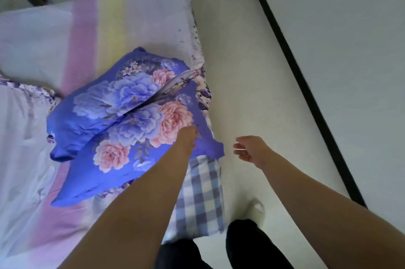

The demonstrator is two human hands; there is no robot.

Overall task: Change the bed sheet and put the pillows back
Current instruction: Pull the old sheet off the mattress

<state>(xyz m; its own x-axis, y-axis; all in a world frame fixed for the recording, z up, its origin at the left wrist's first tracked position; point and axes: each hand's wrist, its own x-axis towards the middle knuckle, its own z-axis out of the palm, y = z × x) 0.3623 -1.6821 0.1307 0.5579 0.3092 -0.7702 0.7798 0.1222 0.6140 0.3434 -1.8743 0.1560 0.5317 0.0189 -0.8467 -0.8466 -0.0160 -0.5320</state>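
Fingers [191, 131] on pillow [122, 137], striped bed [87, 34]

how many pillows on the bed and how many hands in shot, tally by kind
blue floral pillows: 2, the far pillow and the near pillow, lying side by side
hands: 2, the left hand on the near pillow, the right hand free over the floor
total: 4

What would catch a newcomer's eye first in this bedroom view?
Two bright blue floral pillows lie side by side near the bed's edge, on a pale sheet with pink and yellow bands. The left hand touches the nearer pillow, while the right hand hangs open over the floor.
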